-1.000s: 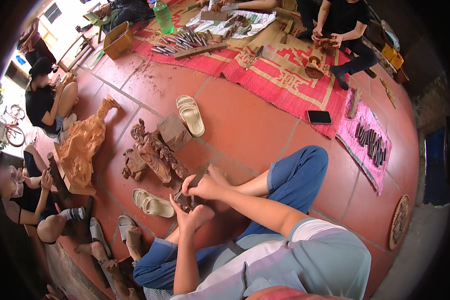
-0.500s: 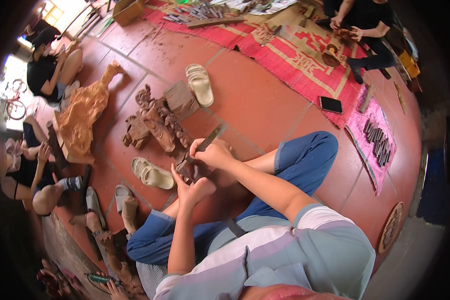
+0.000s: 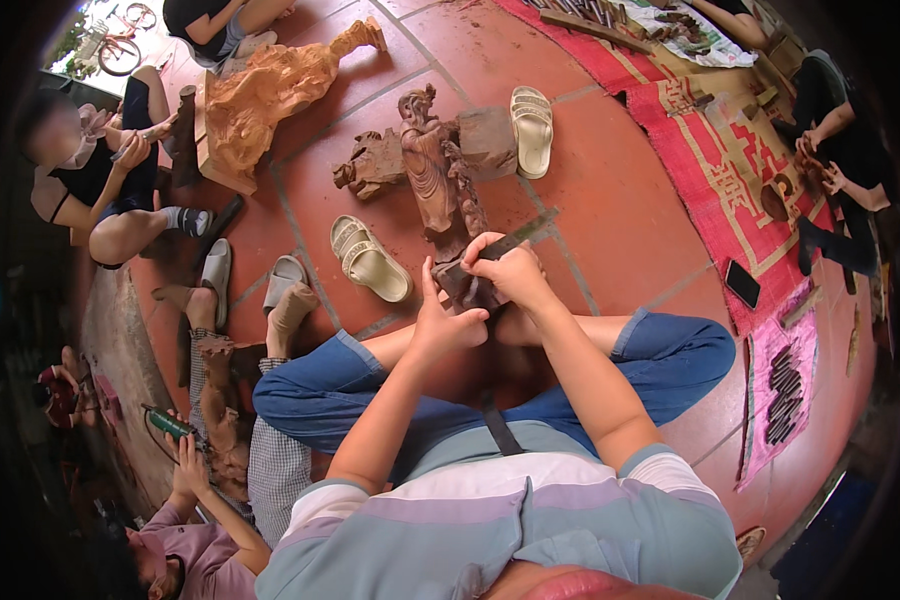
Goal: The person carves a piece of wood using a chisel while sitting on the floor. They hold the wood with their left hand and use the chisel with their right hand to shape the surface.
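Note:
A carved brown wooden figure (image 3: 432, 185) in draped robes lies on its back on the floor before me, its base toward my lap. My left hand (image 3: 448, 328) grips the near side of that base, forefinger along its edge and thumb stretched across. In my right hand (image 3: 513, 275) is a dark flat strip-shaped tool (image 3: 526, 232), pinched between the fingers over the base; its far end sticks out to the upper right. The tip at work is hidden by my fingers. Under the figure's upper part lie a rough wood block (image 3: 488, 143) and a knobbly wood piece (image 3: 372, 165).
Cream slippers (image 3: 533, 132) lie on both sides of the figure. Beyond, left, stands a large orange-brown carving (image 3: 270, 95). People sit at left and right. A red mat (image 3: 670, 120), a phone (image 3: 742, 284) and a pink cloth (image 3: 760, 440) with dark tools lie right.
My view has turned, so the floor things sit farther right and the figure appears more upright. Both hands stay at the figure's base, the strip-shaped tool still in the right.

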Demonstrator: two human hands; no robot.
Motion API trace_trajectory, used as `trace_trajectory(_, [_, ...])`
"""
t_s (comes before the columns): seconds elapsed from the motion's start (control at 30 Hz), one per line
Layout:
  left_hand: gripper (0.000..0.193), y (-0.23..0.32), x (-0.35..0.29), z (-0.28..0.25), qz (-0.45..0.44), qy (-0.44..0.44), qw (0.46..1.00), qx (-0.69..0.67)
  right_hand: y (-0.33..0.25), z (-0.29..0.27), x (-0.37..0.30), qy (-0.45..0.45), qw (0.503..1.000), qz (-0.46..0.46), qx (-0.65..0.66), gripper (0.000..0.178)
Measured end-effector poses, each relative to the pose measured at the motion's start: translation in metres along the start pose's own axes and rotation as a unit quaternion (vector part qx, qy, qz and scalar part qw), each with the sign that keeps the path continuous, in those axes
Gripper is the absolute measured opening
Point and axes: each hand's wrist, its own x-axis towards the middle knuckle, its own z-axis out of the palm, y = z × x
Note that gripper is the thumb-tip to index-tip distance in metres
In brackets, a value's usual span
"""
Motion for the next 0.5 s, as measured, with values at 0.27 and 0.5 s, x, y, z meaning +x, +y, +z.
trace_trajectory(0.27, [0.118,0.003,0.007,0.006,0.024,0.002,1.0,0.008,0.029,-0.025,0.016,0.099,0.979,0.033,-0.178,0.008])
trace_trajectory(0.5, [0.118,0.014,0.0,0.011,-0.002,0.018,0.999,0.04,-0.039,-0.033,-0.016,0.075,0.975,0.101,-0.183,0.014])
